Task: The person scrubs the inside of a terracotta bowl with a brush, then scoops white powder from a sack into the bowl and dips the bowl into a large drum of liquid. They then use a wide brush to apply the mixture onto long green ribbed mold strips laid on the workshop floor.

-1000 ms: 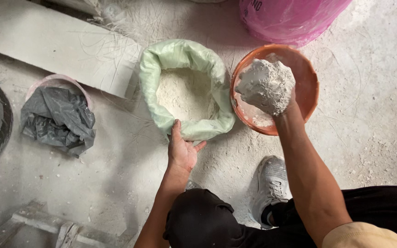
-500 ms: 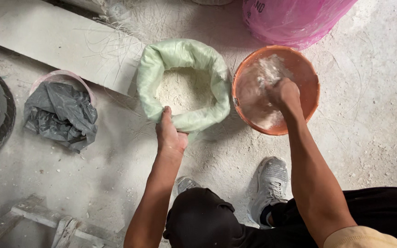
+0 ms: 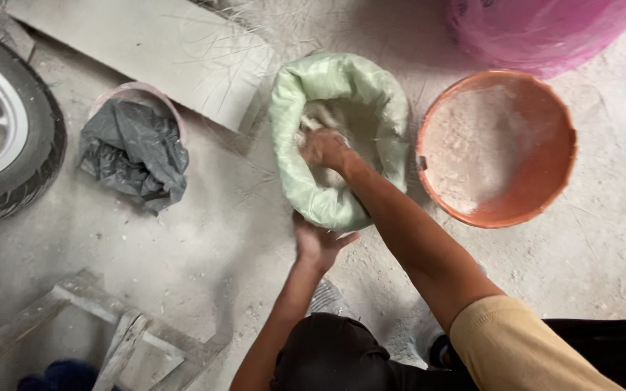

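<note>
A pale green sack (image 3: 342,98) with its top rolled down stands open on the dusty floor, holding off-white powder. My right hand (image 3: 324,148) is down inside it, buried in the powder with fingers curled. My left hand (image 3: 319,245) grips the near rim of the sack. To the right sits an orange basin (image 3: 545,185) with a layer of the same powder on its bottom.
A small pink bucket lined with a grey plastic bag (image 3: 135,152) stands at the left. A tyre and wheel (image 3: 9,130) is at the far left, a concrete slab (image 3: 153,58) behind, a wooden frame (image 3: 110,333) at lower left, a pink bag (image 3: 545,32) at top right.
My right hand dropped its handful of powder in the orange basin, then crossed left into the green sack. My left hand stayed on the sack's near rim.
</note>
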`<state>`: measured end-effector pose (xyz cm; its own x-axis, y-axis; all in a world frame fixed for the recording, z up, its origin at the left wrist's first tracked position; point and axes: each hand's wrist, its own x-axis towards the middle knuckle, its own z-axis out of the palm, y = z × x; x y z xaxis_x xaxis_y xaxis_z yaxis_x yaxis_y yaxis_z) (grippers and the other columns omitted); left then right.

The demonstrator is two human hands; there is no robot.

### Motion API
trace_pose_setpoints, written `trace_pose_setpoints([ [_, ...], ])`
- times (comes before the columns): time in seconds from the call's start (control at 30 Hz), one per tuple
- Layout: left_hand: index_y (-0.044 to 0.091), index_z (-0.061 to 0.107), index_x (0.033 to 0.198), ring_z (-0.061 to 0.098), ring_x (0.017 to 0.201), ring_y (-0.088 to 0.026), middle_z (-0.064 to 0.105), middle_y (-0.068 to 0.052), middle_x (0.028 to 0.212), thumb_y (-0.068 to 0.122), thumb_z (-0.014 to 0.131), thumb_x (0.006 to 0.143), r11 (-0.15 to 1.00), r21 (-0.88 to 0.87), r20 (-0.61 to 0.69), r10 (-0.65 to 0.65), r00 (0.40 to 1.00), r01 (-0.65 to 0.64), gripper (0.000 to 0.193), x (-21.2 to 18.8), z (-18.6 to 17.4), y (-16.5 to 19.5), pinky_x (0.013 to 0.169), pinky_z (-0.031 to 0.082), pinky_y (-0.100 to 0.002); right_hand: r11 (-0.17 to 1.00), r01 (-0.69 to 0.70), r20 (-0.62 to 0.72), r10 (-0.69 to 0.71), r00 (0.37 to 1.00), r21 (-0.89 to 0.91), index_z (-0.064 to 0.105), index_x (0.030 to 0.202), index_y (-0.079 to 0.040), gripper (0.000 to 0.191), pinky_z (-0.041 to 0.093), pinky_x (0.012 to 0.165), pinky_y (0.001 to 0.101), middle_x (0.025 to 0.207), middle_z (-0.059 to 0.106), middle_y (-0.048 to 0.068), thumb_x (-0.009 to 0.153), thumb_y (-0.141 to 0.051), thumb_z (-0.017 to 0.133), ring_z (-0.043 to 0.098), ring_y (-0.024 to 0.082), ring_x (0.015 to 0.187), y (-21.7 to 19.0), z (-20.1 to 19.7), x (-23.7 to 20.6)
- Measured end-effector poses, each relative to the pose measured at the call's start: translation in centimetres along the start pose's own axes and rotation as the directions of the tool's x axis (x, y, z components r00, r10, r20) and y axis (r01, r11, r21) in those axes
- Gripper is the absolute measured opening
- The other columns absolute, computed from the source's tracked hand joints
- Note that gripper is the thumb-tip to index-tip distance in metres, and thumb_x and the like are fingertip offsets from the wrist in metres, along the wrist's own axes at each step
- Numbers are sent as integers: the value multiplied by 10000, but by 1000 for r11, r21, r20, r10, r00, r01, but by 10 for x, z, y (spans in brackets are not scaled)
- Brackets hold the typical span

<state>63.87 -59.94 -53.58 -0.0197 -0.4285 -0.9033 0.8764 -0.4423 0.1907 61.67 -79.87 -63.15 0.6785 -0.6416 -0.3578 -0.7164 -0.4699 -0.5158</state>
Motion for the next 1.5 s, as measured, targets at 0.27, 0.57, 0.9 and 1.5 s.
trace_pose_setpoints([
  [0.27, 167, 432, 1516, 509, 1377, -297, 495, -89, 1497, 634, 339, 1041, 937, -313, 367, 273, 889, -158, 673, 63, 8, -23, 1160, 446, -497, 983, -32, 377, -40, 925, 182, 577, 1353, -139, 420, 483, 949, 544, 1336, 602, 170, 1035, -386, 458, 607, 361, 1171, 60, 43, -43],
  [0.57, 140, 294, 1588, 468, 1392, -404, 421, -166, 1564, 787, 282, 899, 996, -82, 463, 58, 884, -22, 945, -30, 38, 3, 1053, 445, -637, -369, -432, 361, -249, 899, 823, 629, 1280, -57, 340, 554, 879, 425, 1172, 684, 142, 1034, -276, 541, 674, 274, 1028, 69, 21, -80],
  [0.9, 118, 229, 1581, 433, 1420, -391, 405, -191, 1556, 834, 388, 813, 994, -6, 355, 102, 929, -106, 1062, -51, 44, 8, 1029, 448, -635, 644, 403, -391, -171, 905, 650, 649, 1103, -23, 194, 614, 761, 357, 979, 701, 97, 981, -173, 628, 685, 208, 861, 60, -87, -149],
  [1.5, -13, 348, 1387, 572, 1157, -389, 503, -163, 1232, 121, 626, 871, 884, 15, 136, 461, 877, -467, 601, -5, 53, 41, 873, 573, -620, 750, -265, -287, 517, 806, 606, 727, 1252, -16, 381, 541, 777, 427, 1089, 720, 158, 962, -251, 805, 673, 314, 908, 212, -114, -244],
])
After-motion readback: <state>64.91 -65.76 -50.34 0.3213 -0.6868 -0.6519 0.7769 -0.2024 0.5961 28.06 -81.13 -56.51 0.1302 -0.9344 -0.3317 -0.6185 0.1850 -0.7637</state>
